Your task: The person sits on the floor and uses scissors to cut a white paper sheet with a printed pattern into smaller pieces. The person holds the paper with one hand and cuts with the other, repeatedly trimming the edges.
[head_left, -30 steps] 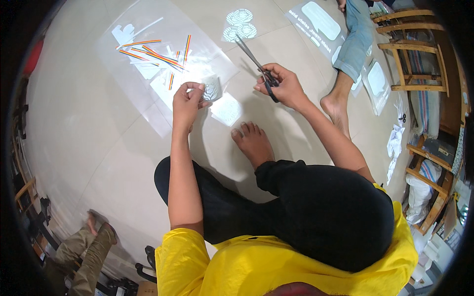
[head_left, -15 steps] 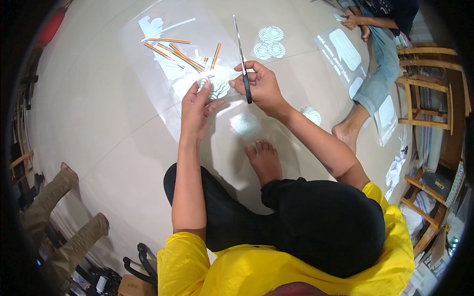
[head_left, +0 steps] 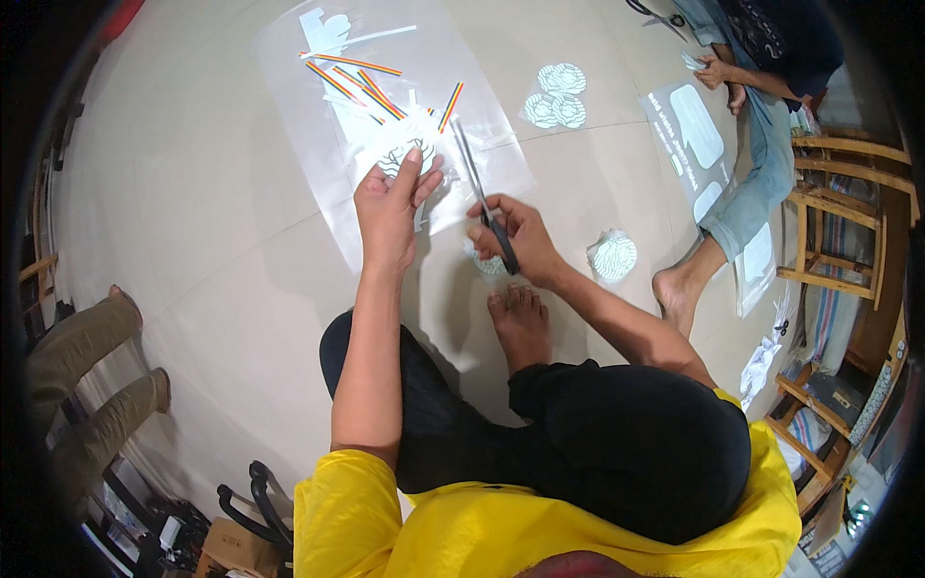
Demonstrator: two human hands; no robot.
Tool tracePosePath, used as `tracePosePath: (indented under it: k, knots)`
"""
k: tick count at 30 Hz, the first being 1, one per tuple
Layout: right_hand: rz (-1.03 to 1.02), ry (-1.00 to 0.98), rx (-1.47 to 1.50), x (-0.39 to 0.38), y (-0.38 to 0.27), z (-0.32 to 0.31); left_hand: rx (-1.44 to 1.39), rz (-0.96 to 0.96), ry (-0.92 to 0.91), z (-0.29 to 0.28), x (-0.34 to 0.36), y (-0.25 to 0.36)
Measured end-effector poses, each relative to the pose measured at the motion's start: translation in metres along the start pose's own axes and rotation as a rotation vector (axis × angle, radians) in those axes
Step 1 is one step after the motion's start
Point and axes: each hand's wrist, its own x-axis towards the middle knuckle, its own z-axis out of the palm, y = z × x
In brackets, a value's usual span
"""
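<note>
A round white paper cutout with dark wavy lines (head_left: 392, 162) is pinched between the thumb and fingers of my left hand (head_left: 389, 214). To its right, my right hand (head_left: 528, 243) grips black-handled scissors (head_left: 472, 166), their long blades pointing up and away, apart from the cutout. Beneath my right hand, close to my bare foot (head_left: 520, 326), lies a patterned piece (head_left: 488, 263), partly hidden. A clear plastic sheet (head_left: 496, 159) spreads on the floor beyond my left hand, bearing rainbow-striped strips (head_left: 379, 99) and white paper scraps (head_left: 326, 37).
Several round patterned pieces (head_left: 559, 96) are grouped beyond my right hand, and another (head_left: 614, 256) lies to its right. A co-worker (head_left: 756, 164) sits at the far right beside a printed sheet (head_left: 682, 140). Wooden chairs (head_left: 836, 231) line the right; another person's legs (head_left: 82, 347) show at left.
My right hand has drawn back toward me with the scissors, away from the cutout. My left hand still holds the cutout. The view has shifted slightly.
</note>
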Motion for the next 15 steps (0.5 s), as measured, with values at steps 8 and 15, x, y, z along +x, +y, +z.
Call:
tracePosePath:
  k: [8,15]
  knots:
    - [0.028,-0.037,-0.024,-0.013,0.001,0.012,0.029,0.013,-0.007,0.002,-0.006,-0.001]
    - [0.008,-0.039,-0.044,-0.011,-0.003,0.009,0.063,0.025,-0.041,0.008,-0.012,-0.001]
